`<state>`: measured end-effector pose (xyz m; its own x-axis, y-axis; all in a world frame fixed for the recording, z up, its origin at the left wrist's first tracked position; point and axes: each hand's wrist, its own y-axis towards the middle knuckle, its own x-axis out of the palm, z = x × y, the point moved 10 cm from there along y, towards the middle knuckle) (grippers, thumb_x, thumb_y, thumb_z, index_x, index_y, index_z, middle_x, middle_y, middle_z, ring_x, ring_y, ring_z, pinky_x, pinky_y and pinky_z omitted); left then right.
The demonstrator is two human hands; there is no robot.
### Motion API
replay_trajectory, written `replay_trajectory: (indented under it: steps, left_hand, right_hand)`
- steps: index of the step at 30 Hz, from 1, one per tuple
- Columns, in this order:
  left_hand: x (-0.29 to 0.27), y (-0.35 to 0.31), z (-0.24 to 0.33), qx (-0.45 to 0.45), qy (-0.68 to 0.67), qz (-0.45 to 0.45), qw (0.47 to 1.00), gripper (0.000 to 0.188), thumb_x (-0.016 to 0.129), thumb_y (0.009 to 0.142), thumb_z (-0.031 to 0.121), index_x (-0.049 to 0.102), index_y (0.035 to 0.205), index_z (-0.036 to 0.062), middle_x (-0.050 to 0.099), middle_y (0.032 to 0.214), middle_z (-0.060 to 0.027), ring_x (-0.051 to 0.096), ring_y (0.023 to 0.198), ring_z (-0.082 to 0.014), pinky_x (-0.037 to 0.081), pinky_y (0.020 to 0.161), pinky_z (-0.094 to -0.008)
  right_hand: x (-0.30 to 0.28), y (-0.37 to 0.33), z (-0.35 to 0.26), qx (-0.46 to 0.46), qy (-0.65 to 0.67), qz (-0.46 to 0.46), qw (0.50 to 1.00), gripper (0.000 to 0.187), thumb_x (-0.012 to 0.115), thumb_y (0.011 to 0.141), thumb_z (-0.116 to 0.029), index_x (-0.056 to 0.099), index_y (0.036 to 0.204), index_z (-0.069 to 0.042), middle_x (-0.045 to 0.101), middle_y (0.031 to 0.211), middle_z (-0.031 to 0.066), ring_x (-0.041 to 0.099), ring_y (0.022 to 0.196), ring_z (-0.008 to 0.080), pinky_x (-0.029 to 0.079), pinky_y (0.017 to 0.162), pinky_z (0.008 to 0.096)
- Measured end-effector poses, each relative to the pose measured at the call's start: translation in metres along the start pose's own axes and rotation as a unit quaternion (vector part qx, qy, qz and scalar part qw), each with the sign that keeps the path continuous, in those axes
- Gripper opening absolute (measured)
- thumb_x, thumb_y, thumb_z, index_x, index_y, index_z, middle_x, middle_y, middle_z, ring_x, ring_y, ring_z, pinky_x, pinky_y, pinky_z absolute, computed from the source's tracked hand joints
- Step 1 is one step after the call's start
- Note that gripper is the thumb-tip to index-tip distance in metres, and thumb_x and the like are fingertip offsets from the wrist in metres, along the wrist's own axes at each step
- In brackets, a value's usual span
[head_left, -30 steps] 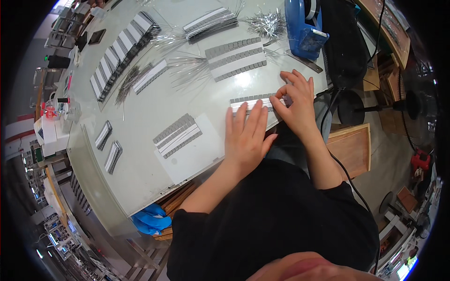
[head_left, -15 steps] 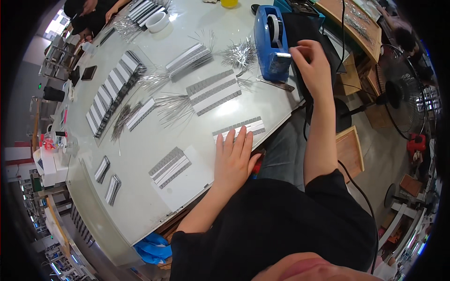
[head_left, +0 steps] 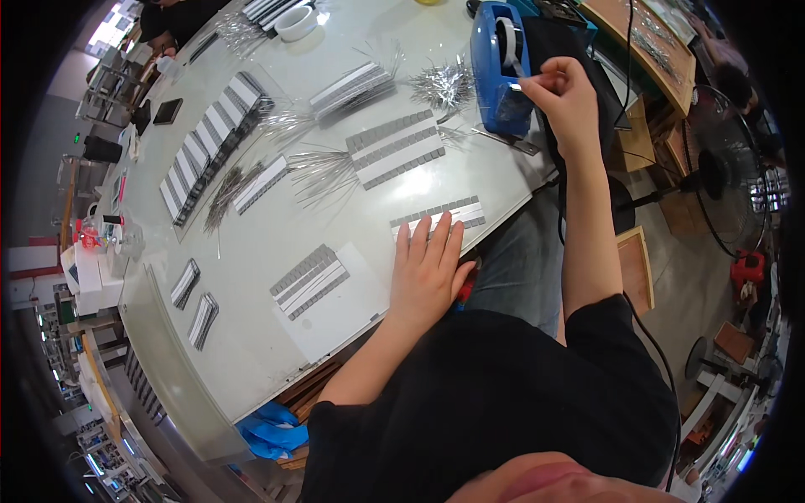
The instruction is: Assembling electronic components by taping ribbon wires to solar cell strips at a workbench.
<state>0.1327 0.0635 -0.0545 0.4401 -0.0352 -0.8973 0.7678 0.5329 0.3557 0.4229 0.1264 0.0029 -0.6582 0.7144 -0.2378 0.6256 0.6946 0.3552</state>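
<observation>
My left hand [head_left: 428, 272] lies flat, fingers outstretched, on a short grey-and-white striped strip piece [head_left: 468, 215] near the table's front edge. At the blue tape dispenser [head_left: 488, 63], my right hand [head_left: 572, 107] has thumb and index finger pinched on the tape [head_left: 519, 69], which runs from the white roll. Left of my left hand, another striped piece [head_left: 309, 281] lies on a white sheet [head_left: 362, 272]. Beyond it, a wider striped piece [head_left: 396, 151] has thin silvery wires fanning from its left side.
A long row of striped pieces [head_left: 210, 151] lies at the left, near loose wires [head_left: 225, 197] and a dark phone [head_left: 168, 111]. A silvery wire bundle [head_left: 443, 86] sits beside the dispenser. To the right stands a fan [head_left: 713, 176]. Another person [head_left: 180, 21] is at the far end.
My right hand has risen slightly off the dispenser's cutting edge, and tape now stretches from the roll to its fingers. My left hand stays on the strip piece; the view has shifted slightly.
</observation>
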Motion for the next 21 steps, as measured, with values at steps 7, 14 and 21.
replay_trajectory:
  steps: [7, 14, 21]
  left_hand:
    - [-0.001, -0.004, -0.002, -0.007, 0.001, 0.0, 1.0, 0.061, 0.077, 0.085, 0.032, 0.057, 0.136, 0.0043, 0.057, 0.14, -0.0133, 0.051, 0.128, -0.0364, 0.034, 0.113, -0.056]
    - [-0.002, 0.0, -0.005, -0.001, -0.015, 0.01, 1.0, 0.058, 0.074, 0.088, 0.035, 0.059, 0.135, 0.0052, 0.056, 0.141, -0.0122, 0.05, 0.13, -0.0353, 0.032, 0.115, -0.0561]
    - [-0.001, -0.005, -0.004, -0.009, -0.028, 0.01, 1.0, 0.056, 0.073, 0.088, 0.034, 0.06, 0.133, 0.0037, 0.056, 0.141, -0.0124, 0.049, 0.13, -0.0345, 0.032, 0.115, -0.0556]
  right_hand:
    - [0.001, -0.032, -0.028, -0.084, -0.283, 0.044, 0.955, 0.031, 0.077, 0.081, -0.01, 0.052, 0.098, -0.009, 0.069, 0.079, 0.0081, 0.067, 0.073, 0.0261, 0.05, 0.067, 0.0376]
    - [0.057, -0.106, 0.003, 0.201, 0.29, -0.163, 0.921, 0.022, 0.074, 0.091, -0.006, 0.066, 0.111, -0.001, 0.068, 0.091, 0.0019, 0.06, 0.08, 0.008, 0.046, 0.071, 0.0201]
    - [0.075, -0.16, 0.014, 0.171, 0.155, -0.259, 0.938, 0.01, 0.065, 0.098, -0.008, 0.065, 0.105, -0.001, 0.07, 0.099, 0.0023, 0.06, 0.091, 0.0059, 0.046, 0.079, 0.0213]
